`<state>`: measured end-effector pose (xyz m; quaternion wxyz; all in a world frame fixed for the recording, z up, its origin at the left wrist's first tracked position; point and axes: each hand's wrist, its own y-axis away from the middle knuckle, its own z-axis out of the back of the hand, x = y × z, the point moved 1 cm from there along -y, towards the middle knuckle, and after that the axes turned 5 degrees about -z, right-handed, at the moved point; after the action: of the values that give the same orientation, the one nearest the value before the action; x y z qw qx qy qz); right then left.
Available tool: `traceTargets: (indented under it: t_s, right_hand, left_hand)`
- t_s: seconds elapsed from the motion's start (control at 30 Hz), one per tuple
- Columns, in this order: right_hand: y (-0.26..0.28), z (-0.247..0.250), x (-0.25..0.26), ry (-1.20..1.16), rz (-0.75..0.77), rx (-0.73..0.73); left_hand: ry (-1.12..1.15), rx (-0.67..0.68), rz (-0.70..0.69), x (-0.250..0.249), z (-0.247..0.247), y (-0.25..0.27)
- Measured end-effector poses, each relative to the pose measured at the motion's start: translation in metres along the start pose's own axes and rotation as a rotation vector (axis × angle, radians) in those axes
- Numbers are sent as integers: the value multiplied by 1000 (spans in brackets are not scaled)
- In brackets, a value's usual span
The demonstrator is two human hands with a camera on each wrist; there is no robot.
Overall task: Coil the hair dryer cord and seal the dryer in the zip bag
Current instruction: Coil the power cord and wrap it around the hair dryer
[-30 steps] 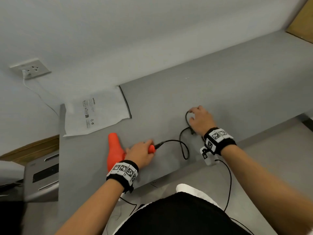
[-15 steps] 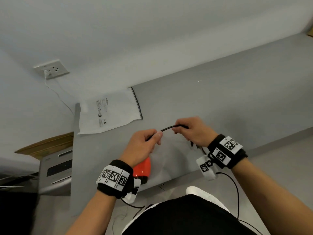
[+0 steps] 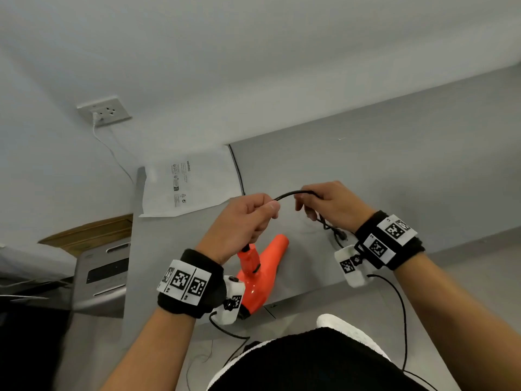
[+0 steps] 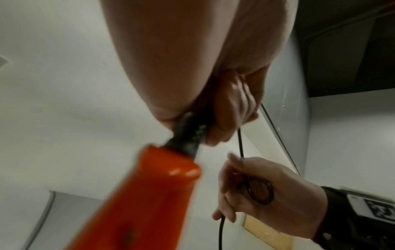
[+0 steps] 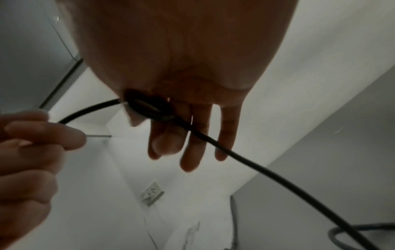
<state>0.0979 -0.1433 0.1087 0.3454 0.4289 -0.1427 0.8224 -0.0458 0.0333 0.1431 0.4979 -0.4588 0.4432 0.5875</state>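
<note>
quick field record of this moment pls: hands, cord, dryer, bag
left hand: grips the cord where it leaves the hair dryer handle
right hand: pinches the cord further along, a small loop in its grip
cord: black, arched between the hands, mostly uncoiled
hair dryer: orange, handle end up below the left hand
zip bag: flat on the table by the wall, dryer not in it
</note>
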Motion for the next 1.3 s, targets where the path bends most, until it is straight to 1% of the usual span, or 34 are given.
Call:
traceTargets:
  t_s: [0.03,0.1,0.17,0.27,0.33,0.4,0.47,0.6,0.67,0.73,0.77,0.87,0.97,1.0,1.07,1.13,1.17,1.2,1.23,1.27,1.3]
  right_hand:
    - [1,1,2,1,8,-12]
    - [4,3,1,6,9,-56]
    - [5,6,-10,-59,-32,-106]
    - [5,9,-34,-89,-106,-155]
    - [3,10,-47,-51,-130,-177]
    - [-2,11,-56,23,-157,-203]
    - [-10,16,-70,101,-229,-212]
    - [-19,28,-100,257,-425,-169]
    - [-19,26,-105,356,-472,-81]
    - [-19,16,-95,424,-434,6]
    - [-19,10,-85,419,-398,28]
    - [-17,-7,-45,337,-238,65]
    - [-10,-23,-2,320,-57,156]
    - [-7,-26,10,296,-13,164]
    - [-2,-26,30,158,51,101]
    - [5,-26,45,-92,56,-17]
    - [8,-27,50,-181,44,-70]
    - [10,-32,52,-206,36,-120]
    - [10,-38,51,-156,41,-148]
    - [11,-44,48,-57,48,-141]
    - [11,-53,44,51,63,-104]
  left_hand:
    - [20,-50,-14,-2,0,-1]
    - [150,-192,-28,-4,5,0]
    - [293,-314,-49,-6,17,2]
    - [443,-420,-105,-6,39,8]
    - [411,-427,-131,-7,43,12]
    - [372,-400,-140,-8,38,14]
    - [406,-378,-155,-9,33,15]
    - [477,-355,-179,-11,42,21]
    - [504,-308,-169,-12,45,24]
    - [532,-253,-164,-13,43,24]
    - [549,-227,-161,-13,40,23]
    - [597,-165,-152,-14,28,17]
    - [585,-122,-134,-12,16,11]
    - [587,-110,-130,-11,13,10]
    - [607,-99,-129,-9,9,9]
    - [640,-104,-139,-7,7,8]
    - [658,-114,-149,-6,6,6]
    - [673,-129,-160,-6,5,5]
    - [682,-152,-169,-6,3,3]
    - [687,-181,-176,-7,2,1]
    - [684,-211,-180,-7,0,0]
